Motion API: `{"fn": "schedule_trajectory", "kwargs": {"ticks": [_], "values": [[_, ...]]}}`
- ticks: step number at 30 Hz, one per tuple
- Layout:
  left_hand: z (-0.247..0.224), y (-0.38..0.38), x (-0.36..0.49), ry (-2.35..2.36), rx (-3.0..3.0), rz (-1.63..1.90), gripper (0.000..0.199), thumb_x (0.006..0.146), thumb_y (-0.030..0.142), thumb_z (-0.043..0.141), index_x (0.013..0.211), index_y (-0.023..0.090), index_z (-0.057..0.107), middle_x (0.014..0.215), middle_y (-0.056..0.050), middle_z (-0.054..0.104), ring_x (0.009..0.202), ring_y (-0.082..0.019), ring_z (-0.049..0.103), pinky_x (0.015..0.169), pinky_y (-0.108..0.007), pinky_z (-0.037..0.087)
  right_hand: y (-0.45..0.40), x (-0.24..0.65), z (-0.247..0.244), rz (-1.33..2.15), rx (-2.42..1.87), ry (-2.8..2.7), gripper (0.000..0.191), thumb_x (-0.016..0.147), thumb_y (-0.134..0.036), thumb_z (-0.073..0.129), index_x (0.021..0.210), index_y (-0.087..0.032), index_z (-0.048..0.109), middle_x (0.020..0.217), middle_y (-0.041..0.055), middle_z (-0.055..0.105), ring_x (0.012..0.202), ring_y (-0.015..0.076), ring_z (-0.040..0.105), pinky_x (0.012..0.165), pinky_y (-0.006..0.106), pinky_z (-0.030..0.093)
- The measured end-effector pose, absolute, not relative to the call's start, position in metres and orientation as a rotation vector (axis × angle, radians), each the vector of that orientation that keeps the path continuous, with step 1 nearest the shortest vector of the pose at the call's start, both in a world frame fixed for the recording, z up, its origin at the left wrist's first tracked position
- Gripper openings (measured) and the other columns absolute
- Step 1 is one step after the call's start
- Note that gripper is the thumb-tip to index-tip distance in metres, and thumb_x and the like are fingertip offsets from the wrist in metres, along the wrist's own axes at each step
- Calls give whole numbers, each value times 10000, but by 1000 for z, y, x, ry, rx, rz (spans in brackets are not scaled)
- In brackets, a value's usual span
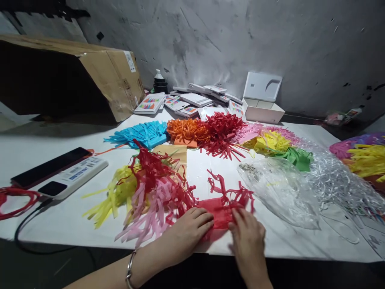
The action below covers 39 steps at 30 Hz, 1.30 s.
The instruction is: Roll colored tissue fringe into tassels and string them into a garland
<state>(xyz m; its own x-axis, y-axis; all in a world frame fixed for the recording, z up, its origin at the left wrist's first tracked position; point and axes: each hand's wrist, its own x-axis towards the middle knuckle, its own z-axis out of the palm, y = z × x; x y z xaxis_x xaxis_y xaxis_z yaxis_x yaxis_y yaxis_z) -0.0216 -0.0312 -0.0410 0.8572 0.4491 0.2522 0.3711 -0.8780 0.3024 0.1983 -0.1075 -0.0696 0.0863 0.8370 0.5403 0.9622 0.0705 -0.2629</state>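
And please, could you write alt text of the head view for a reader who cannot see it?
A person's left hand and right hand touch red fringed paper on a white table. A yellow, pink and red fringed pile lies to the left. Farther back are colourful fringed bundles, flat white boxes and a large cardboard box.

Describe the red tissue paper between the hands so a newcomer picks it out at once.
At the near edge of the white table, look right of the pink fringe. The red tissue paper lies there, touched by the left hand and the right hand. Unlike the bushy red tassel farther back, it shows a broad flat panel toward the person.
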Motion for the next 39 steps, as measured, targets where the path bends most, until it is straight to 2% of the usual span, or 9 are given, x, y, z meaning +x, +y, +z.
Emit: {"fn": "schedule_trajectory", "kwargs": {"ticks": [2, 5, 9, 14, 17, 23, 28, 32, 39], "values": [[-40, -29, -24, 612, 2771, 476, 299, 915, 106, 566, 1199, 181, 624, 1276, -95, 669, 1176, -253, 575, 1035, -417, 465, -109, 219, -65, -474, -1970, -1525, 383, 1030, -388, 389, 1200, -150, 636, 1248, 230, 647, 1069, 395, 610, 797, 562, 455], [-33, -28, -24, 628, 2737, 460, 318, 905, 64, 544, 1190, 174, 633, 1282, -89, 671, 1174, -256, 577, 1021, -425, 482, -114, 225, -47, -639, -1868, -1377, 344, 981, -338, 543, 1257, -141, 602, 1242, 232, 635, 1100, 386, 607, 859, 566, 482], [-29, -29, -24, 601, 2704, 502, 305, 911, 55, 528, 1169, 168, 645, 1231, -100, 690, 1155, -251, 582, 1009, -419, 491, -111, 193, -32, -279, -1332, -2095, 405, 948, -147, 534, 1353, -166, 535, 1248, 141, 666, 1234, 280, 577, 1009, 458, 495], [-31, -32, -39, 581, 2566, 507, 396, 890, 4, 477, 1188, 215, 631, 1233, -69, 687, 1159, -218, 587, 1049, -397, 450, -103, 180, -40, -61, -1201, -2171, 331, 918, 3, 422, 1134, -140, 628, 987, 78, 737, 994, 210, 666, 1019, 436, 478], [-30, -32, -43, 662, 2459, 539, 338, 881, 67, 516, 1171, 208, 621, 1174, -71, 700, 1110, -225, 604, 1007, -390, 462, -103, 184, -41, 51, -1268, -2088, 259, 920, -35, 447, 1044, -166, 633, 914, 57, 703, 933, 210, 645, 944, 423, 473], [-32, -18, -24, 1165, 2351, 452, 170, 811, 71, 505, 885, 175, 617, 822, -57, 694, 770, -218, 649, 700, -315, 489, -87, 170, -45, 115, -1584, -1805, 202, 983, -158, 459, 868, -199, 621, 754, 20, 631, 728, 191, 551, 791, 365, 410], [-24, -11, -15, 1385, 2343, 279, 132, 901, 133, 457, 880, 183, 578, 849, -69, 680, 742, -222, 665, 647, -300, 465, -66, 164, -50, 188, -1768, -1770, 159, 957, -188, 550, 822, -193, 633, 741, 25, 640, 732, 206, 572, 762, 348, 367], [-19, -10, -16, 1355, 2263, 262, 110, 921, 170, 472, 971, 195, 566, 872, -62, 704, 786, -221, 685, 676, -296, 479, -62, 164, -47, 208, -1827, -1834, 289, 987, -247, 540, 706, -198, 584, 669, 10, 612, 677, 192, 553, 734, 344, 343], [-22, -8, -13, 1380, 2355, 194, 147, 955, 174, 429, 1006, 198, 565, 832, -62, 722, 750, -224, 701, 627, -281, 461, -61, 157, -50, -93, -1908, -1868, 268, 985, -206, 497, 734, -196, 590, 704, 35, 610, 733, 224, 537, 790, 410, 340]]}}
